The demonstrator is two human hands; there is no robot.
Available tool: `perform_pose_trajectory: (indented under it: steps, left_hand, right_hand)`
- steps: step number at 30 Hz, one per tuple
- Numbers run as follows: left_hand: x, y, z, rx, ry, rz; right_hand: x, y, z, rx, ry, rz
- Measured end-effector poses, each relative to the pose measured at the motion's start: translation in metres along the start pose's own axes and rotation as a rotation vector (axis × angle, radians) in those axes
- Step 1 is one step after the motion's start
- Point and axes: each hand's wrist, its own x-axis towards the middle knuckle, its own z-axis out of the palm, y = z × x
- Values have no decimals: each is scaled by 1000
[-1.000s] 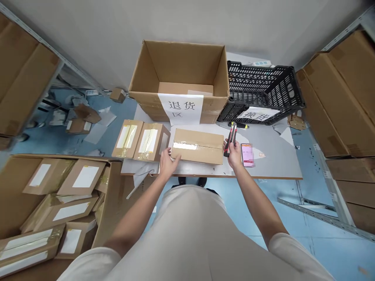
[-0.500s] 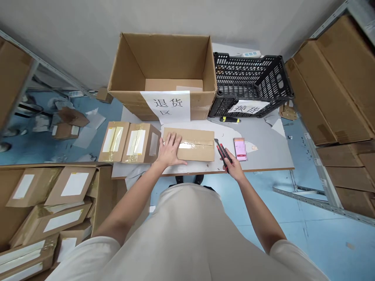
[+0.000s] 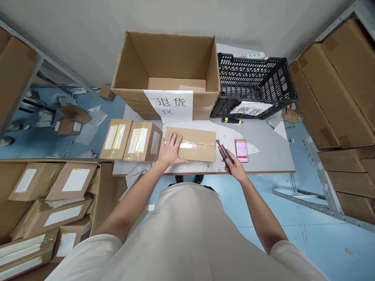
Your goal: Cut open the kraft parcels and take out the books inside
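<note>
Around one parcel [image 3: 200, 147], you have two taped boxes [image 3: 137, 140] at nine o'clock; two open cartons [image 3: 129, 100], near twelve and at eight; one black crate [image 3: 224, 107] and one yellow-and-black tool [image 3: 232, 120] toward two; one red-and-black cutter [image 3: 224, 153] and one phone [image 3: 241, 150] at three.

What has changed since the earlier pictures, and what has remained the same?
The left hand moved from the left end of the long brown cardboard box onto its top. The right hand, keeping hold of the red-and-black utility knife, swung its tip leftward, toward the box's right end. The pink-screened phone and black plastic crate stayed in place.
</note>
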Motion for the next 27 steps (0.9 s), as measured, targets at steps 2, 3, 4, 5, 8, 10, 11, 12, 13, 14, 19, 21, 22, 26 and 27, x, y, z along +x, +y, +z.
perform_pose_trajectory:
  steps: [2,3,4,5,8,10,11,12,13,14,19,21,22,26,27]
  left_hand:
    - [-1,1,0,6,-7,-14]
    - [-1,2,-1,6,-12,-26]
    - [-2,2,-1,4,-17,-40]
    - [-2,3,-1,0,-22,-51]
    - [-4,3,-3,-11,-34,-58]
    - [-6,3,-5,-12,-43,-53]
    - [-6,3,-5,-10,-48,-52]
    - [-7,3,-5,-8,-53,-51]
    - [-7,3,-6,-5,-57,-51]
    - [-6,3,-5,-2,-60,-52]
    - [-3,2,-1,-23,-36,-41]
    - [-4,-1,1,-62,-2,-6]
    - [-5,-3,2,-90,27,5]
    - [-22,-19,16,-318,272,-125]
    - [-29,-24,23,-416,332,-188]
  right_hand:
    - [0,-1,-5,-16,-34,10]
    - [0,-1,-9,-31,-58,16]
    - [-1,-1,-12,-52,-86,23]
    - [-2,-1,-16,-75,-114,31]
    - [-6,-4,-27,-132,-190,53]
    - [-8,-6,-33,-139,-230,59]
    - [-9,-7,-35,-134,-247,61]
    - [-10,-6,-36,-127,-261,63]
    - [-12,-4,-37,-120,-271,69]
    - [-15,0,-35,-113,-281,80]
    - [-52,29,-21,2,-246,151]
    - [-68,40,-20,82,-148,145]
    - [-72,44,-21,120,-75,131]
    - [-60,50,-18,239,211,46]
    - [-50,49,-12,270,234,27]
